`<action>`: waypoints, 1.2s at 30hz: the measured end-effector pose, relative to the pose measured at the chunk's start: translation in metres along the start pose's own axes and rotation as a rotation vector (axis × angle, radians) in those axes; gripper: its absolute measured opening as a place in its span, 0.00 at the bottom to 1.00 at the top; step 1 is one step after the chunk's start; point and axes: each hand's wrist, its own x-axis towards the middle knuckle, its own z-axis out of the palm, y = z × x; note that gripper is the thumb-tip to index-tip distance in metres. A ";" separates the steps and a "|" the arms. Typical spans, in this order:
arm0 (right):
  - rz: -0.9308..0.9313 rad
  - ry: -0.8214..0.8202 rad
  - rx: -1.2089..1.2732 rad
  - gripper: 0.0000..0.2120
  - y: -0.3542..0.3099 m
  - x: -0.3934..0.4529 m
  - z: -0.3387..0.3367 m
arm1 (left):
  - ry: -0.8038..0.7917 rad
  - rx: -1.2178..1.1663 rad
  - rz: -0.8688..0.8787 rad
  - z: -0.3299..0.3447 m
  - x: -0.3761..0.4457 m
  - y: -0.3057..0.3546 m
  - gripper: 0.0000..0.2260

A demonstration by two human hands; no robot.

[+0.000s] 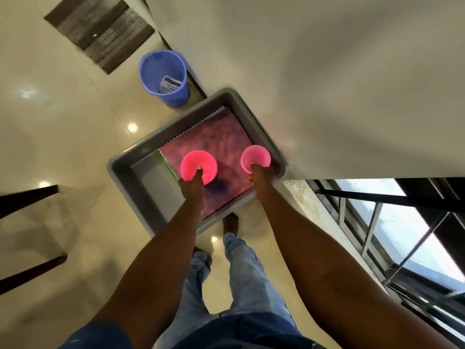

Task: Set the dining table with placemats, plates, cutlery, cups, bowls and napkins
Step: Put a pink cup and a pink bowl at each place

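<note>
A grey plastic tub (120,170) stands on the floor against the wall. A pink-purple placemat (214,137) lies flat inside it, with a green-edged one peeking out at its left side. My left hand (191,188) grips the rim of a bright pink bowl (198,167) held over the placemat. My right hand (260,176) grips the rim of a pink cup (255,157) above the tub's right side. Both pieces face mouth-up toward the camera. Whether they touch the placemat is unclear.
A blue waste bin (163,76) with paper in it stands just beyond the tub by the wall. A dark doormat (100,34) lies farther off. Dark furniture legs (27,200) cross the left edge. A window frame (392,235) runs along the right. My feet stand near the tub.
</note>
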 end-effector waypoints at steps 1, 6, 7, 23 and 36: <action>0.010 0.020 0.081 0.31 -0.009 -0.015 -0.001 | 0.079 0.093 0.064 -0.001 -0.010 0.004 0.33; -0.019 0.062 0.254 0.36 -0.018 -0.039 -0.011 | 0.223 0.508 0.678 -0.009 -0.048 0.001 0.25; -0.029 0.068 0.249 0.37 -0.021 -0.047 -0.014 | 0.183 0.555 0.743 -0.009 -0.053 0.000 0.24; -0.464 -0.350 -0.605 0.17 -0.063 -0.251 0.025 | -0.227 0.187 0.869 -0.149 -0.114 0.044 0.27; -0.839 -1.097 -1.433 0.20 0.169 -0.519 0.241 | 0.327 -0.279 0.583 -0.504 -0.077 -0.075 0.41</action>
